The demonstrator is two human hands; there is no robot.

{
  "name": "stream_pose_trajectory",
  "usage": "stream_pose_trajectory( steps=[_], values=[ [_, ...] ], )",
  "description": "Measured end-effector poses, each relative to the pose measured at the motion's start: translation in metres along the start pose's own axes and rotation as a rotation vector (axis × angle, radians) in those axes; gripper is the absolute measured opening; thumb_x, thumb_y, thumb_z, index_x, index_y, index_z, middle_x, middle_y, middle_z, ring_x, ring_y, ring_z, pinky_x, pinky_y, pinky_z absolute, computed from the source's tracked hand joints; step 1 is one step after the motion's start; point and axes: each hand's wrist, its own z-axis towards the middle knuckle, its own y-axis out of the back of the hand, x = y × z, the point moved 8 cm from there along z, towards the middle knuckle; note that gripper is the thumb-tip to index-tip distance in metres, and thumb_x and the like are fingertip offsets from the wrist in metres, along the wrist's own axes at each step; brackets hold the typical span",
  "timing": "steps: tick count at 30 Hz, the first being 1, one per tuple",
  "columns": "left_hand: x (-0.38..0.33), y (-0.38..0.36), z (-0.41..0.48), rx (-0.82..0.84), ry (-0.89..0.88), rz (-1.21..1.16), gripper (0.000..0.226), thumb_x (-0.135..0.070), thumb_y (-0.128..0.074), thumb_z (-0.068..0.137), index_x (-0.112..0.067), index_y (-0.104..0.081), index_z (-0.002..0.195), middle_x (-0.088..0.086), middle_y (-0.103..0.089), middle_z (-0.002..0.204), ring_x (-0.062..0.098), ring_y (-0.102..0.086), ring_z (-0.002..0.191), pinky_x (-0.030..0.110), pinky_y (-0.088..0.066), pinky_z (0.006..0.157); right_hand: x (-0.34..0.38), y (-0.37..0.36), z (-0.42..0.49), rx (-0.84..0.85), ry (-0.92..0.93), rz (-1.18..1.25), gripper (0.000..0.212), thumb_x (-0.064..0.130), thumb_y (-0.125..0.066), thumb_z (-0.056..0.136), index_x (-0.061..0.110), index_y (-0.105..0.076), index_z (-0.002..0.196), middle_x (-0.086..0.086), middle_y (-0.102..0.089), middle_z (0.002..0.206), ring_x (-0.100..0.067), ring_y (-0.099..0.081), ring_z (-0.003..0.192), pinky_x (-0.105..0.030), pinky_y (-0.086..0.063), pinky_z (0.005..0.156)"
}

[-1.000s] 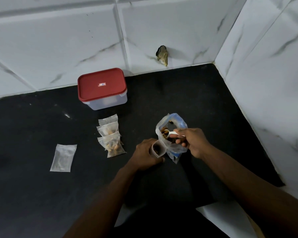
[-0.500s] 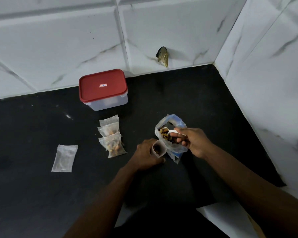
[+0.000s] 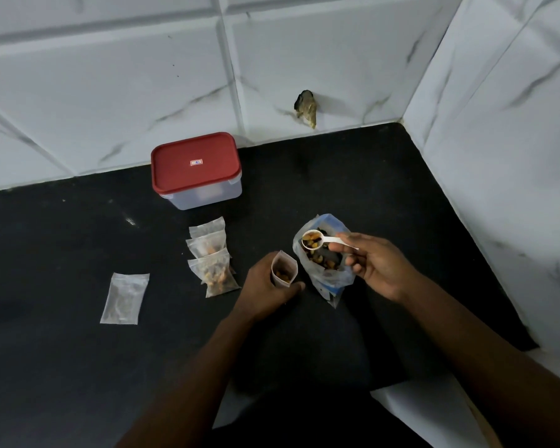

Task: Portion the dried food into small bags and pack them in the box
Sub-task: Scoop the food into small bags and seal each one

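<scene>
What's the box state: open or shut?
Shut. The red lid sits flat on the box, covering its whole top.

The light is dim and bluish. The white wall (image 3: 304, 43) looks bright, the black table (image 3: 62, 367) very dark (one small shiny spot). Wall lines bend near the edges.

A black countertop (image 3: 78, 367) ran into a corner where two walls met. The back wall (image 3: 110, 76) and the right-hand wall (image 3: 498, 156) were clad in large white tiles with grey marble veining. A dark, ragged patch (image 3: 306, 108) marked the back wall just above the counter. The light was dim.
</scene>
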Motion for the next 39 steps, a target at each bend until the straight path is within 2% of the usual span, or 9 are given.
stream_pose_trajectory(
  steps=[7,12,16,19,22,26,32,36,39],
  values=[
    [-0.011,0.002,0.001,-0.016,-0.048,0.038,0.044,-0.031,-0.087,0.08,-0.034,-0.06,0.115,-0.011,-0.065,0.112,0.004,-0.064,0.102,0.025,-0.054,0.087,0.004,-0.029,-0.012,0.151,0.052,-0.144,0.026,0.02,-0.066,0.095,0.006,-0.071,0.116,-0.01,-0.075,0.098,-0.011,-0.061,0.063,-0.019,-0.047,0.05],
    [-0.016,0.005,0.001,-0.027,-0.077,0.046,0.05,-0.028,-0.087,0.079,-0.038,-0.057,0.117,-0.013,-0.064,0.116,-0.001,-0.062,0.109,0.025,-0.052,0.095,0.004,-0.035,-0.015,0.142,0.1,-0.255,0.025,0.018,-0.071,0.09,0.008,-0.073,0.113,-0.011,-0.076,0.097,-0.015,-0.064,0.068,-0.022,-0.049,0.055],
    [-0.017,0.005,0.001,-0.028,-0.09,0.028,0.043,-0.024,-0.087,0.079,-0.034,-0.06,0.11,-0.01,-0.066,0.111,-0.001,-0.064,0.101,0.023,-0.054,0.089,0.009,-0.049,-0.024,0.118,0.223,-0.47,0.019,0.017,-0.074,0.089,0.013,-0.075,0.107,-0.008,-0.077,0.092,-0.016,-0.07,0.074,-0.026,-0.056,0.062],
    [-0.019,0.005,0.0,-0.045,-0.116,0.012,0.039,-0.021,-0.086,0.079,-0.03,-0.063,0.109,-0.01,-0.068,0.107,0.001,-0.066,0.097,0.022,-0.054,0.083,0.016,-0.059,-0.032,0.071,0.425,-0.746,0.016,0.022,-0.076,0.088,0.025,-0.077,0.104,0.004,-0.076,0.087,-0.005,-0.071,0.078,-0.02,-0.057,0.067],
    [-0.022,0.006,-0.002,-0.08,-0.156,-0.011,0.034,-0.019,-0.086,0.078,-0.026,-0.065,0.104,-0.008,-0.07,0.102,0.004,-0.068,0.094,0.02,-0.054,0.081,0.017,-0.069,-0.042,0.039,0.715,-1.092,0.016,0.028,-0.074,0.091,0.032,-0.078,0.106,0.014,-0.073,0.102,0.003,-0.066,0.098,-0.018,-0.053,0.086],
    [-0.022,0.008,-0.002,-0.093,-0.165,-0.043,0.035,-0.017,-0.087,0.078,-0.025,-0.065,0.104,-0.008,-0.07,0.102,0.004,-0.067,0.096,0.016,-0.053,0.082,0.014,-0.075,-0.062,-0.014,1.039,-1.301,0.018,0.026,-0.067,0.093,0.031,-0.078,0.106,0.015,-0.073,0.104,-0.002,-0.061,0.1,-0.022,-0.053,0.078],
    [-0.02,0.009,-0.001,-0.101,-0.157,-0.021,0.043,-0.015,-0.086,0.077,-0.035,-0.06,0.104,-0.01,-0.067,0.104,-0.001,-0.065,0.097,0.011,-0.049,0.081,0.014,-0.063,-0.069,-0.073,1.065,-1.193,0.022,0.036,-0.061,0.095,0.029,-0.076,0.11,0.018,-0.072,0.103,0.003,-0.063,0.099,-0.015,-0.05,0.082],
    [-0.017,0.006,0.0,-0.053,-0.109,-0.021,0.053,-0.016,-0.085,0.079,-0.044,-0.056,0.114,-0.013,-0.066,0.115,-0.004,-0.063,0.108,0.016,-0.051,0.09,0.012,-0.049,-0.057,-0.042,0.698,-0.665,0.017,0.029,-0.074,0.088,0.029,-0.075,0.105,0.013,-0.076,0.095,-0.003,-0.072,0.091,-0.017,-0.056,0.078],
    [-0.018,0.003,0.0,-0.032,-0.091,-0.024,0.061,-0.016,-0.085,0.08,-0.042,-0.052,0.124,-0.015,-0.063,0.125,-0.004,-0.059,0.116,0.015,-0.046,0.095,0.005,-0.04,-0.049,-0.039,0.519,-0.422,0.03,0.039,-0.073,0.078,0.024,-0.075,0.103,0.004,-0.078,0.097,-0.012,-0.073,0.092,-0.023,-0.059,0.075]
  ],
)
